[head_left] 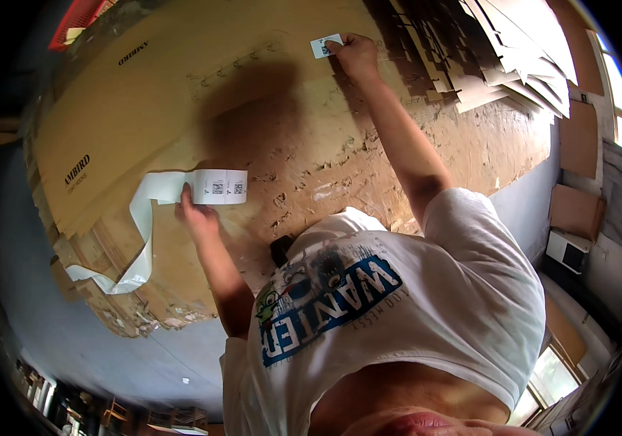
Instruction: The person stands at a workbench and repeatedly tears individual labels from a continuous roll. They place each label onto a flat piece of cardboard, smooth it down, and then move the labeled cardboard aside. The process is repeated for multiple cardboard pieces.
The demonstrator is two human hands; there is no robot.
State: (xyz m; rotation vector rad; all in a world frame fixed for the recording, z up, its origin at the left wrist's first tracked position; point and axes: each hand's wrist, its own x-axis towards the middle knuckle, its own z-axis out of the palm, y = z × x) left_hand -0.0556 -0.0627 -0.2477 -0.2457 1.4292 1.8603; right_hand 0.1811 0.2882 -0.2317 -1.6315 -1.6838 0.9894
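Note:
My right hand (359, 58) is stretched far out over the cardboard, its thumb and fingers pinched on a small white label (320, 48) printed with a square code. Closer to me, my left hand (196, 218) grips a strip of white labels (218, 187); its thumb lies on top and the other fingers are mostly hidden. Two printed labels show at the strip's right end. From the hand, the blank white backing (142, 231) trails left and curls down past the cardboard's near-left part. Beneath both hands lies a large flat brown cardboard sheet (155, 94) with black print.
Stacked cut cardboard pieces (463, 54) with slotted edges rise at the far right. The worn brown work surface (369, 163) has scuffed, torn patches. A red plastic crate (75, 23) stands at the far left. Grey floor (180, 363) shows below the left edge.

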